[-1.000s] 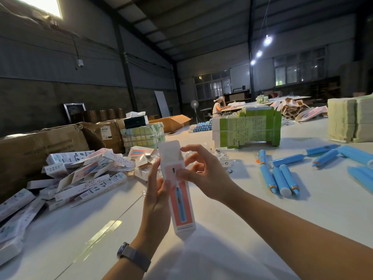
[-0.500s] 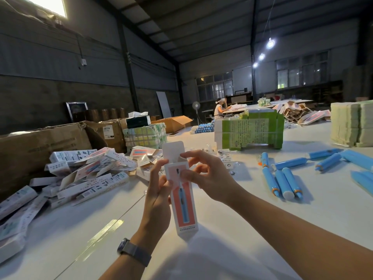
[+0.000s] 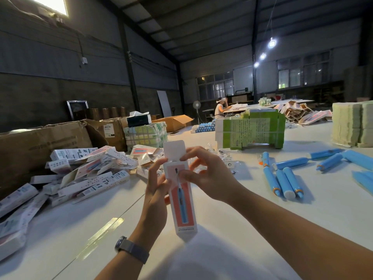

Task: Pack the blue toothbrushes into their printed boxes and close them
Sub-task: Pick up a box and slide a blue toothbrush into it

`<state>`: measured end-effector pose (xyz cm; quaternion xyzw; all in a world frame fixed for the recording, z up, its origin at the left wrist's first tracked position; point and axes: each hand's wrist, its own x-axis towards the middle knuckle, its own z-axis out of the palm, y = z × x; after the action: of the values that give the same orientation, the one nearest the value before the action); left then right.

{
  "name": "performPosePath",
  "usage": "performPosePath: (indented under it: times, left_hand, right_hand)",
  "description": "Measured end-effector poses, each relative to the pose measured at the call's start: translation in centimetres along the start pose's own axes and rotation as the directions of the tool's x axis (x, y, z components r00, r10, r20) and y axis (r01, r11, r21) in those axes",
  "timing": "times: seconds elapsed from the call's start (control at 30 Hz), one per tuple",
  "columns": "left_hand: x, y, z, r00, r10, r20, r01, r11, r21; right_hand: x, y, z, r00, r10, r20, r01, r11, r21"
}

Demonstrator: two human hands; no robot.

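1. While its top flap (image 3: 174, 148) stands open, the printed box (image 3: 182, 201) is upright above the desk (image 3: 252, 215), contents hidden.
2. Left hand (image 3: 155, 196) grips its side; right hand (image 3: 207, 174) pinches its top.
3. Blue toothbrushes (image 3: 283, 183) lie toward the desk's right edge, mostly lengthwise away from the person.

We counted two hands (image 3: 155, 190), both on one upright printed box (image 3: 182, 201). Loose blue toothbrushes (image 3: 282, 182) on the table (image 3: 222, 249): four in the near cluster, then at least four more off to the right, edge of view cut some off. The heap of boxes (image 3: 80, 170) on the left was way too jumbled to count, dozens easily. Three ceiling lamps (image 3: 271, 43) lit, one other person (image 3: 220, 108) at the back.
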<state>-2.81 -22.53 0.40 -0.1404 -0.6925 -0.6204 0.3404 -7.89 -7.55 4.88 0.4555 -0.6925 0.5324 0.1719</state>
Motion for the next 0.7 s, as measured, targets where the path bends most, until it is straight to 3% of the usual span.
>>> performPosePath:
  times: [0.27,0.47,0.7]
  left_hand:
    - [-0.23,0.33,0.10,0.999,0.027,0.035,-0.028,0.999,0.030]
    - [-0.30,0.17,0.16,0.999,0.019,0.041,-0.020,1.000,0.013]
    - [-0.41,0.37,0.14,0.998,0.025,0.059,-0.026,1.000,0.017]
  right_hand:
    - [-0.03,-0.11,0.06,0.998,-0.045,-0.052,0.052,0.989,0.140]
    - [0.24,0.21,0.13,0.997,-0.064,-0.041,0.064,0.998,0.006]
    - [0.46,0.65,-0.30,0.997,-0.054,-0.053,0.057,0.997,0.043]
